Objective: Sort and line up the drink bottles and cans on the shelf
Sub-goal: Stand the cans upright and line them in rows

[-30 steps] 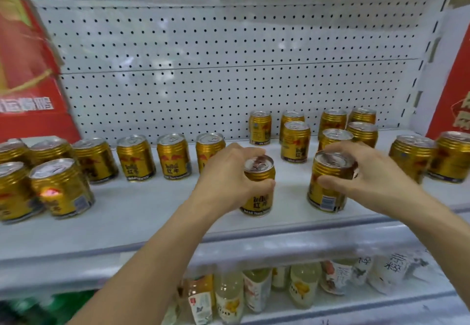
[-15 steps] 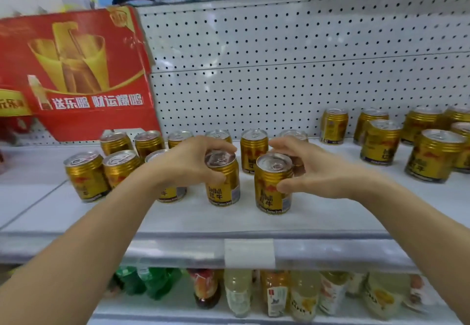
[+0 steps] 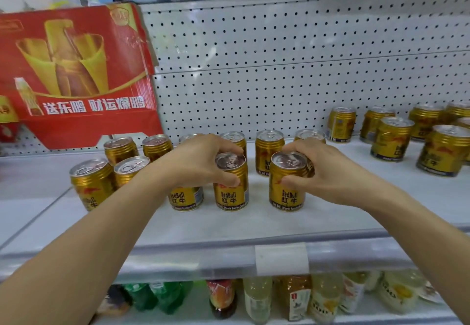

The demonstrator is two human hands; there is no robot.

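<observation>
Gold Red Bull cans stand on the white shelf [image 3: 229,228]. My left hand [image 3: 201,162] grips the top of one upright can [image 3: 231,190] in the front row. My right hand [image 3: 320,172] grips another upright can [image 3: 287,192] just to its right, with a gap between the two. A third front can [image 3: 187,198] stands left of them, partly hidden under my left hand. Behind runs a back row of cans [image 3: 269,151]. Two more front cans [image 3: 91,182] stand at the left. A loose cluster of cans [image 3: 391,139] stands at the back right.
A red cardboard display box [image 3: 76,78] leans on the pegboard back wall [image 3: 279,70] at the left. The shelf's front edge carries a white price label [image 3: 281,258]. Below, a lower shelf holds several drink bottles [image 3: 256,299].
The view has swung left along the shelf. Both hands carried their cans from the right part to the left group and now hold them standing in the front row.
</observation>
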